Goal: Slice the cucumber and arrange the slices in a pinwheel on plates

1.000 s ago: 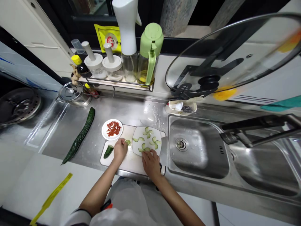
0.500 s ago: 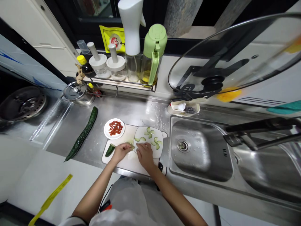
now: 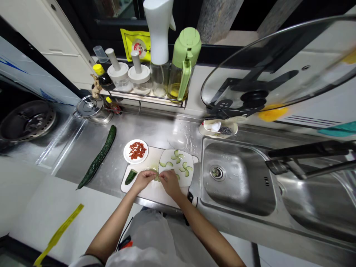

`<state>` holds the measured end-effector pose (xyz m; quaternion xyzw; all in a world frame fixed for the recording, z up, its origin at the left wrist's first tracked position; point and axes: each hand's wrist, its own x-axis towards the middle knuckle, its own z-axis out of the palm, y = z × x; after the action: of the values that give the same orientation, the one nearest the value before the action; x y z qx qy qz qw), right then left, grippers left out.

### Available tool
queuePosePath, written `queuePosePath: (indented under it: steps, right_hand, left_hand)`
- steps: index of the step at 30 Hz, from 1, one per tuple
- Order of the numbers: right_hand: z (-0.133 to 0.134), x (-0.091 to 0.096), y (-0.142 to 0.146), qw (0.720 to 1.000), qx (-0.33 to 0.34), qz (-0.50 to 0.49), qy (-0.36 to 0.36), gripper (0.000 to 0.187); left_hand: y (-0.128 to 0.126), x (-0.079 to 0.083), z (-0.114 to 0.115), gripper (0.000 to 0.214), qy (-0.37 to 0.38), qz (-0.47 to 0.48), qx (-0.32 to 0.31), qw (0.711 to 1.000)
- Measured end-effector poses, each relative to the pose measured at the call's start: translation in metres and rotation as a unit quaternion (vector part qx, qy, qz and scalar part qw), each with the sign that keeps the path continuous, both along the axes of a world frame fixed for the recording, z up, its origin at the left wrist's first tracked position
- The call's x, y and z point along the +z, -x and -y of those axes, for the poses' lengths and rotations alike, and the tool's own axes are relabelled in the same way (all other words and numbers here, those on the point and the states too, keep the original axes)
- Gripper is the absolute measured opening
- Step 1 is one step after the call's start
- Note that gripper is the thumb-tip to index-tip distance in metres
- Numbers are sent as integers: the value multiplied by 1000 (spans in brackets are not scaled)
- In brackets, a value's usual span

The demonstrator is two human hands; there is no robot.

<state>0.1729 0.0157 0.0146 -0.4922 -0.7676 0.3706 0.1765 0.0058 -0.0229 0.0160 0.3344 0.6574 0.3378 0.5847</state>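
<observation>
My left hand and my right hand meet over a white cutting board, fingertips pinched together on thin cucumber slices between them. A white plate with several curved cucumber slices lies on the board's right part, just beyond my right hand. A cucumber end piece rests on the board to the left of my left hand. A small white dish of red berries sits at the board's far left corner.
A whole cucumber lies on the steel counter to the left. A sink with a tap lies to the right. A rack of bottles, a small lidded pot and a glass lid stand behind.
My right hand has moved left from the plate's near edge to meet my left hand. Both now pinch slices at the board's middle.
</observation>
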Motion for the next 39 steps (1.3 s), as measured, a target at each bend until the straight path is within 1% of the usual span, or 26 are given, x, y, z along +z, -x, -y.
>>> queuePosePath:
  steps: [4, 7, 10, 12, 14, 18, 22, 24, 27, 31, 34, 37, 39]
  right_hand:
    - [0, 4, -2, 1000, 6, -24, -4, 16]
    - [0, 7, -6, 999, 26, -35, -29, 18]
    - [2, 9, -10, 997, 49, -35, -50, 17]
    - [4, 10, -12, 996, 64, -31, -57, 16]
    - [7, 11, -14, 995, 76, -29, -58, 14]
    - [9, 12, -16, 997, 65, -27, -38, 12]
    - [9, 10, -18, 999, 26, -27, -3, 12]
    - [8, 7, -18, 999, -7, -31, 10, 9]
    - [7, 4, -19, 997, -54, -51, 34, 8]
    - [3, 4, -20, 991, -88, -72, 64, 10]
    - [-2, 3, -21, 989, -112, -62, 70, 11]
    - [-7, -2, -21, 991, -120, -22, 46, 12]
    - [-11, -6, -20, 992, -123, 7, 26, 12]
  left_hand:
    - [1, -3, 0, 46, 21, 11, 15, 1000]
    - [2, -1, 0, 56, 93, 25, 23, 995]
    - [4, 2, -1, 62, 187, 73, 25, 979]
    - [4, 3, 0, 61, 217, 111, 30, 969]
    - [4, 1, 0, 57, 219, 143, 41, 964]
    - [3, -3, -2, 54, 190, 168, 57, 966]
    - [3, -7, -8, 55, 167, 140, 65, 974]
    - [2, -8, -12, 53, 148, 121, 65, 979]
    - [-1, -9, -20, 46, 101, 92, 62, 989]
    - [-8, -11, -32, 39, 31, 65, 58, 996]
    - [-12, -16, -40, 35, -18, 18, 31, 999]
    - [-17, -18, -48, 28, -63, -64, -2, 996]
    - [-21, -16, -54, 23, -95, -114, -24, 989]
